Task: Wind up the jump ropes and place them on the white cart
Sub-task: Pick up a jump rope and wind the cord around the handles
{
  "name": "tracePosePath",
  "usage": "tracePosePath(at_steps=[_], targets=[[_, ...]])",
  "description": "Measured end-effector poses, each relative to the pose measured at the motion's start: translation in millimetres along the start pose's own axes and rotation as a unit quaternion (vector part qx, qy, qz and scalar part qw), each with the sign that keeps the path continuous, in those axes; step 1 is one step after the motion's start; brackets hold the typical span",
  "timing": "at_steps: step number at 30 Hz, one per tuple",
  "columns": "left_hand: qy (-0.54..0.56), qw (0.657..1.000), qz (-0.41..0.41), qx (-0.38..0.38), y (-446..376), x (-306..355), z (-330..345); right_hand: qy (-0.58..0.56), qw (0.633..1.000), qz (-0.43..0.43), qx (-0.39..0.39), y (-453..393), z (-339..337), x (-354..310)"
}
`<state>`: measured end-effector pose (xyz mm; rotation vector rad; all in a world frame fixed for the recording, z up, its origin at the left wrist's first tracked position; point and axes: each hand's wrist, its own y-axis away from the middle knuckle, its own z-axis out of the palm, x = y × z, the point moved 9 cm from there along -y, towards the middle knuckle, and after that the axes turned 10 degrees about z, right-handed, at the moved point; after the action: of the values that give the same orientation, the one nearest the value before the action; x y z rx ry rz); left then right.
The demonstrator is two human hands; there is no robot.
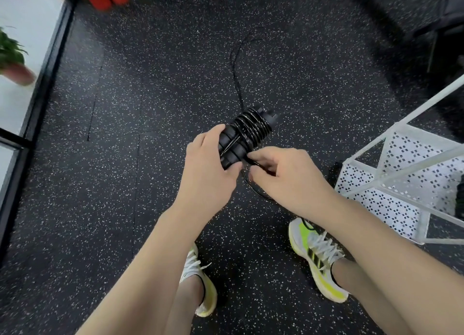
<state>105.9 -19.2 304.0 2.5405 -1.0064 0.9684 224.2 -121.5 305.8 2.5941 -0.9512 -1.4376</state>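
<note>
Rope sits mid-air over the floor, coiled round its 2 handles. Left hand clamps the bundle so coils can't slip; right hand pinches the loose cord, prob. to tuck it. White cart near, on the right.

The jump rope was black, its coils catching pale glints. The floor was black, speckled white. The cart was white, its panels dotted with dark diamond-shaped holes. The shoes were white and neon yellow with black stripes.
</note>
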Motion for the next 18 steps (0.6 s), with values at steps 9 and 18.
tracePosePath(at_steps=[9, 18], targets=[[0.005, 0.997, 0.023, -0.068, -2, -1, 2, 0.247, 0.960, -0.130, 0.036, 11, -16, -26], [0.100, 0.971, 0.049, -0.210, 13, 12, 25, 0.191, 0.963, -0.182, 0.044, -9, -39, -12]])
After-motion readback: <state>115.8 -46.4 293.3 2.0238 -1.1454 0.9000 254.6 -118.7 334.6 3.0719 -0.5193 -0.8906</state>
